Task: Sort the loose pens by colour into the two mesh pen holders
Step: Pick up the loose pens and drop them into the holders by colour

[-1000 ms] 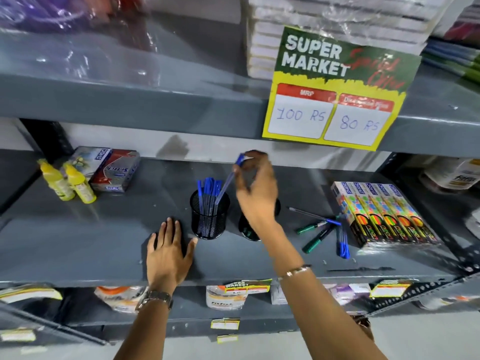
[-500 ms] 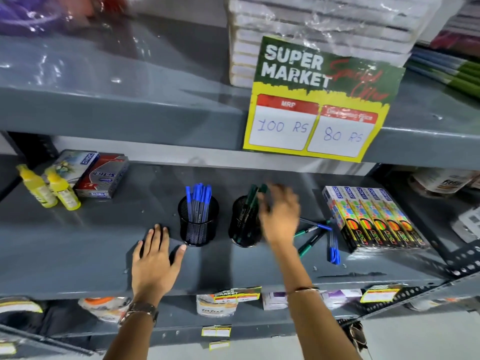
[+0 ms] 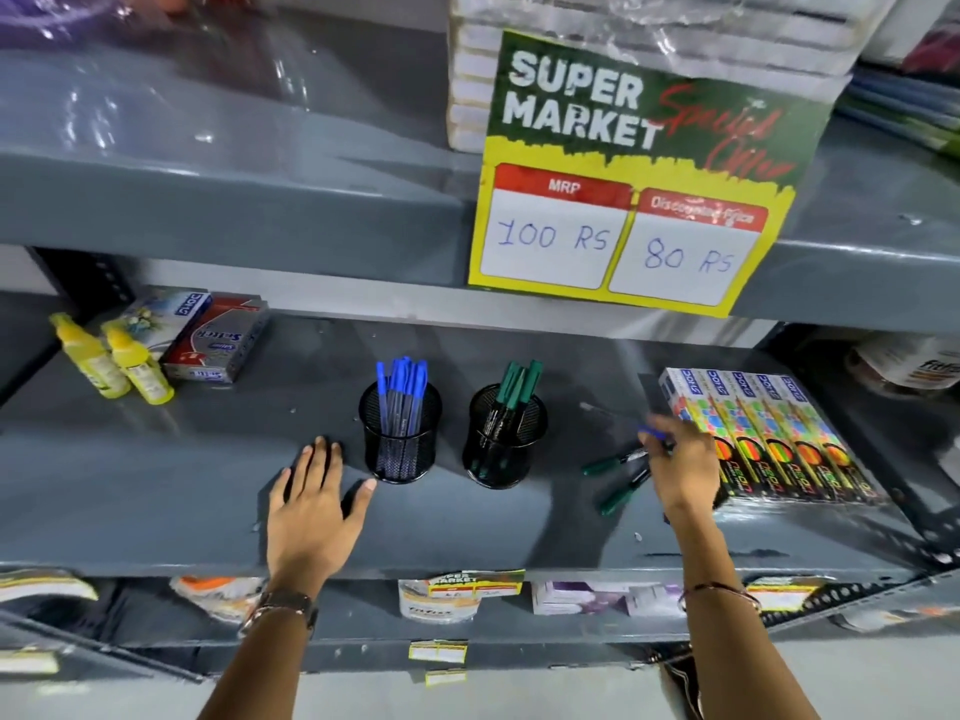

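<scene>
1. two yellow bottles [image 3: 117, 363] stood at the far left of the grey shelf [image 3: 156, 475], with two flat boxes [image 3: 202, 335] just behind them.
2. my left hand [image 3: 314, 504] lay flat on the shelf, palm down and fingers spread, its grip released and holding nothing; the thumb tip sat just beside the base of the left mesh holder.
3. the left mesh holder [image 3: 400, 433] stood upright and held only blue pens [image 3: 402, 392], caps up.
4. the right mesh holder [image 3: 506, 439] stood just beside it, apart from it, and held only green pens [image 3: 519, 384].
5. two loose green pens [image 3: 618, 478] lay on the shelf between the right holder and the stack of colourful boxes, both slanting toward my right hand.
6. my right hand [image 3: 680, 462] hovered low over those loose pens, fingers curled downward; a blue pen cap [image 3: 652, 433] showed at the fingertips, blurred, and i could not tell whether the grip was clenched on it.
7. a row of colourful boxes [image 3: 769, 433] lay just right of that hand.
8. a yellow and green price sign [image 3: 639, 174] hung from the shelf above, reading 100 rs and 80 rs.
</scene>
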{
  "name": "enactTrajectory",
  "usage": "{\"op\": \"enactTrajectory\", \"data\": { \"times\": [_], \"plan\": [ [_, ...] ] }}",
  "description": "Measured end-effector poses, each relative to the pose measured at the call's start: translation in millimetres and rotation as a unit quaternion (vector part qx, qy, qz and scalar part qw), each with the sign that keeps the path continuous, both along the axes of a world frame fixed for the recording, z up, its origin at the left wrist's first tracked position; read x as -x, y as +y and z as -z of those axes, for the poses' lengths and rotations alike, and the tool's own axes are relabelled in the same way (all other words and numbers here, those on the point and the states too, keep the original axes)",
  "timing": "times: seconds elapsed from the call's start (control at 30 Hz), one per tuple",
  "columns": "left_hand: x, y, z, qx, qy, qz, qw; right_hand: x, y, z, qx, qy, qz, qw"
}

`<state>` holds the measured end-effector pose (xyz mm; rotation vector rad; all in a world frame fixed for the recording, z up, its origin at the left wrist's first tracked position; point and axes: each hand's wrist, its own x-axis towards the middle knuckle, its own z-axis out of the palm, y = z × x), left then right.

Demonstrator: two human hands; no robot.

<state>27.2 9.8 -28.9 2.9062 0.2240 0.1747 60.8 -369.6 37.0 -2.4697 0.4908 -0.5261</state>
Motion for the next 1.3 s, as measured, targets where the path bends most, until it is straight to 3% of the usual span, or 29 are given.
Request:
{"op": "enactTrajectory", "data": {
  "times": [0.13,0.23,0.33,0.47,0.6,0.7,0.8,0.87,0.93,1.0,1.07,1.17,1.3],
  "plan": [
    [1,1,1,0.003,0.005,0.007,1.0,-4,40,-60,-0.143,-0.193,-0.013,0.971],
    [1,1,1,0.003,0.007,0.012,1.0,-13,89,-101,-0.196,-0.263,-0.067,0.942],
    [2,2,-2,0.016,-0.004,0.018,1.0,-22,150,-116,-0.202,-0.223,-0.147,0.942],
    [2,4,-1,0.032,-0.005,0.017,0.999,-30,210,-92,-0.07,-0.115,-0.278,0.951],
    [2,3,0,0.036,-0.001,0.019,0.999,-31,230,-57,0.025,-0.023,-0.322,0.946],
    [-1,3,-3,0.029,-0.011,0.022,0.999,-29,230,-46,0.072,-0.039,-0.294,0.952],
    [-1,4,0,0.012,-0.013,0.019,1.0,-19,221,-43,0.043,-0.085,-0.262,0.96],
    [0,5,2,0.003,-0.008,0.02,1.0,-9,198,-40,0.023,-0.14,-0.187,0.972],
    [0,4,4,0.004,-0.007,0.021,1.0,6,155,-31,0.02,-0.169,-0.048,0.984],
    [-1,2,5,0.006,-0.009,0.019,1.0,28,99,-14,0.009,-0.112,0.109,0.988],
    [0,3,5,0.002,-0.011,0.017,1.0,52,53,6,0.012,0.018,0.204,0.979],
    [1,2,3,0.003,-0.018,0.017,1.0,71,21,28,0.048,0.136,0.188,0.972],
    [3,0,0,0.004,-0.026,0.016,1.0,68,15,32,0.081,0.127,0.167,0.974]
  ]
}}
